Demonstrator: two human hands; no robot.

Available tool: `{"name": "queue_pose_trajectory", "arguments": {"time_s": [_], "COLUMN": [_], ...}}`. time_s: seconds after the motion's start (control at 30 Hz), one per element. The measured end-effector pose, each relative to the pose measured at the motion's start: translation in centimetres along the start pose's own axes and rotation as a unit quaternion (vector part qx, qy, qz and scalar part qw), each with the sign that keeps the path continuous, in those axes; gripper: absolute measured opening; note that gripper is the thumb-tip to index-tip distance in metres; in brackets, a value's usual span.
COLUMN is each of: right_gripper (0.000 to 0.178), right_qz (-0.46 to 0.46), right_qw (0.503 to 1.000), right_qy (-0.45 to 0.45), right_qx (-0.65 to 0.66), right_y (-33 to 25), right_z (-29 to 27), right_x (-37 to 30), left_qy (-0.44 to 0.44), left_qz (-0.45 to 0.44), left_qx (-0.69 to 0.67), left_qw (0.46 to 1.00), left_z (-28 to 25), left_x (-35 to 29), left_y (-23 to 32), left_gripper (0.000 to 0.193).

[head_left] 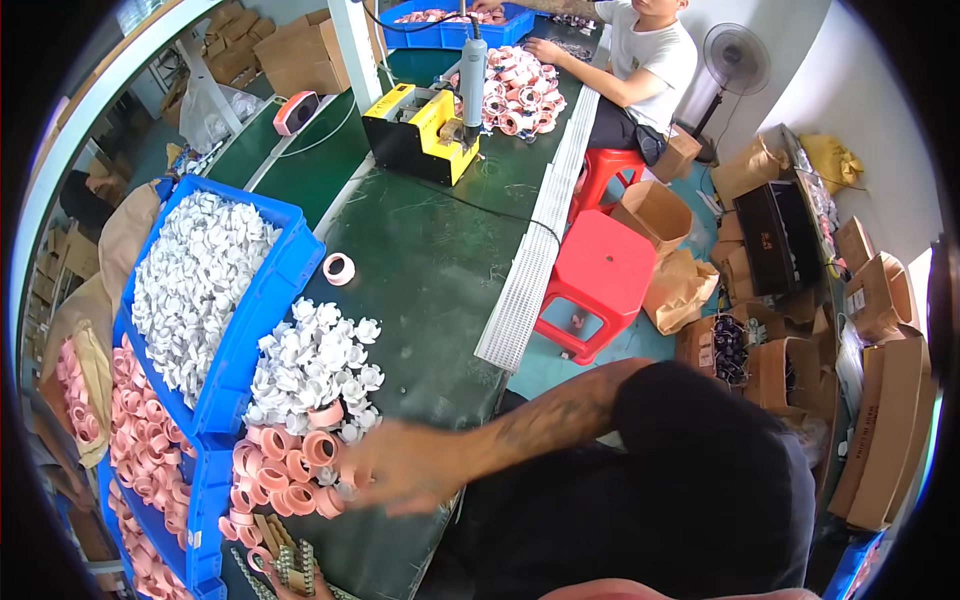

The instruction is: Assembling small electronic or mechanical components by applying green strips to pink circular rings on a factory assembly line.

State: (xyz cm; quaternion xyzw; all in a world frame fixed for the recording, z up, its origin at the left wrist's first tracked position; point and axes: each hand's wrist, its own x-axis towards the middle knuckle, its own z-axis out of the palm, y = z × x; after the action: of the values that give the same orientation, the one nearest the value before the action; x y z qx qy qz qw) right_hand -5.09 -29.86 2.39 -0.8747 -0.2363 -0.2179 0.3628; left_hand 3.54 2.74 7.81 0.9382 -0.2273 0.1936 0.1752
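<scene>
While the right hand (405,470) reaches over the worktop (430,300), blurred, at the right edge of a heap of pink rings (272,474), the left hand (308,588) shows only partly at the lower edge, beside patterned strips (298,562). The right fingers look partly curled — whether they grip a ring, I cannot tell; how far the left is open, or what it holds, is unclear too. The rings lie beside blue bins (255,325) and touch a heap of white petal-shaped pieces (315,365). They look light, stiff and smooth (perhaps slippery, hardly fragile), so pinching the rim should suit. Counted: one loose ring (339,269) set apart, one yellow-and-black machine (430,135), two red stools (603,262), one fan (736,60) — the heaped pieces are too many to count.
</scene>
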Motion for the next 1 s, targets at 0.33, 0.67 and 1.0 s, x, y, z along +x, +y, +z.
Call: {"name": "queue_pose_trajectory", "arguments": {"time_s": [0.33,0.67,1.0], "right_gripper": [0.026,0.011,0.032], "right_qz": [-0.23,-0.214,-0.156], "right_qw": [0.964,0.949,0.963], "right_qy": [-0.038,-0.024,-0.222], "right_qx": [-0.131,-0.229,0.011], "right_y": [1.1,3.7,-3.3], "right_z": [16.2,13.7,20.7], "right_x": [7.6,10.2,16.6], "left_qy": [-0.058,-0.054,-0.09], "left_qz": [-0.002,0.042,0.074], "left_qx": [0.024,-0.011,-0.108], "left_qw": [0.998,0.998,0.987], "left_z": [0.5,0.6,0.5], "left_x": [-1.5,-3.3,-4.9], "left_y": [-4.3,-6.9,-6.8], "left_gripper": [0.08,0.083,0.06]}}
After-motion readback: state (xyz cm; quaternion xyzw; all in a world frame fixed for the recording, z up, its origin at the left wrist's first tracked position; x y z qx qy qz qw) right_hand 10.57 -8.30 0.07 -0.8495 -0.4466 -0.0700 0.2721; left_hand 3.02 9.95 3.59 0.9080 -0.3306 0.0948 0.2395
